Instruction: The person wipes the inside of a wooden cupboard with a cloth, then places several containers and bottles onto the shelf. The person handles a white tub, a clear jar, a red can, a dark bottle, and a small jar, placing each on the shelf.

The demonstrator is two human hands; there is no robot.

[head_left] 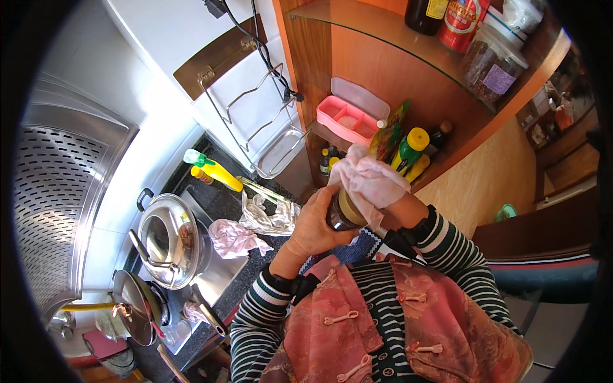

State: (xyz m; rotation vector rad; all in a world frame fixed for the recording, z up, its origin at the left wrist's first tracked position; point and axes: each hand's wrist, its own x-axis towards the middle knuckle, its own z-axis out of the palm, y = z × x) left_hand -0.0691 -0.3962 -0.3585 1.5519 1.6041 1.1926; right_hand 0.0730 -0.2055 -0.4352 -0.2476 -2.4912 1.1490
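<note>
In front of my chest, my left hand (313, 225) is wrapped round a dark jar (338, 218) with a gold-coloured lid. The jar is tilted, its lid towards my right hand. A pale pink cloth (365, 177) is draped over my right hand (406, 210) and lies against the lid's side. The cloth hides most of my right fingers, but it is bunched in that hand.
A wooden shelf unit (383, 48) stands ahead, with a pink divided box (348, 121) and a yellow-capped green bottle (412, 147). On the dark counter at left are a yellow spray bottle (217, 172), crumpled cloths (236, 237) and a lidded steel pot (167, 236).
</note>
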